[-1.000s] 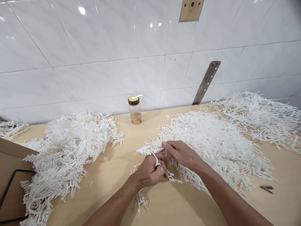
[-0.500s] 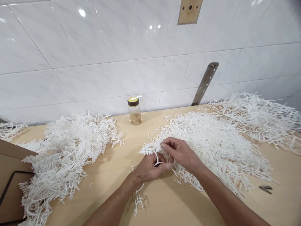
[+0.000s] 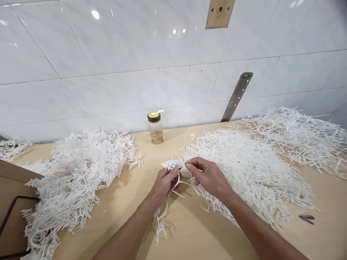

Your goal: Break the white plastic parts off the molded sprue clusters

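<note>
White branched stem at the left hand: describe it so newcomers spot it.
Start at the tiled wall, then the tan table below. Between the big left pile and big right pile, the stem extends from the left hand toward the viewer. Unlike the tangled piles, its forked strands show singly.

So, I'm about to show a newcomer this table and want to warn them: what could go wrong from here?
The white branched piece dangling from the left hand might snag on the right-hand pile, whose strands lie close by.
A wide sweep could knock over the bottle standing beyond the hands.
The small dark tool near the pile's edge might get buried if strands shift.
</note>
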Available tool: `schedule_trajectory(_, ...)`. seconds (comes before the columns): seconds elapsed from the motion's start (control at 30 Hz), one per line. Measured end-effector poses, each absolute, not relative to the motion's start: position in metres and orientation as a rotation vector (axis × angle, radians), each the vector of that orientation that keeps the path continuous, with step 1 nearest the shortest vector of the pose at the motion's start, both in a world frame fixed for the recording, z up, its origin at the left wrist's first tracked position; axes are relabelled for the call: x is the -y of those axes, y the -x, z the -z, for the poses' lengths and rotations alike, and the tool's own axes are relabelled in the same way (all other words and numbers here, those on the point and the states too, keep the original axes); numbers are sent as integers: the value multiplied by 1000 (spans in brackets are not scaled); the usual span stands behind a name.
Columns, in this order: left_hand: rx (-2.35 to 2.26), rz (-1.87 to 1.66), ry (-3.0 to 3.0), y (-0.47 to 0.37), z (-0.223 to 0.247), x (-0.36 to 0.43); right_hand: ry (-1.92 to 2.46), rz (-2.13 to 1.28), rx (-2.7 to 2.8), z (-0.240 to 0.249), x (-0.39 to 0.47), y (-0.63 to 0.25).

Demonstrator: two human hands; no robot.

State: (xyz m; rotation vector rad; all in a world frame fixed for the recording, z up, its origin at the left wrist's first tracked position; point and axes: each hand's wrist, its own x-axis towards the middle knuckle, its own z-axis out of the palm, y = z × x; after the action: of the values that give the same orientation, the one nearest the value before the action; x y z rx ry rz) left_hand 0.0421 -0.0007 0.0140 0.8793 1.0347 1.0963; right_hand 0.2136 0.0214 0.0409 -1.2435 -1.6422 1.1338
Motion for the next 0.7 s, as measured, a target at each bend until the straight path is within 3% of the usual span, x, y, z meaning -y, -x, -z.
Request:
schedule_trajectory(0.43, -904, -1253, -746, -40, -8, -4, 1311, -1210, 1558, -29, -26, -211)
schedule_trajectory(0.7, -816, -1028, -461, -31, -12, -8, 1252, -1273, 1599, -28, -22, -208)
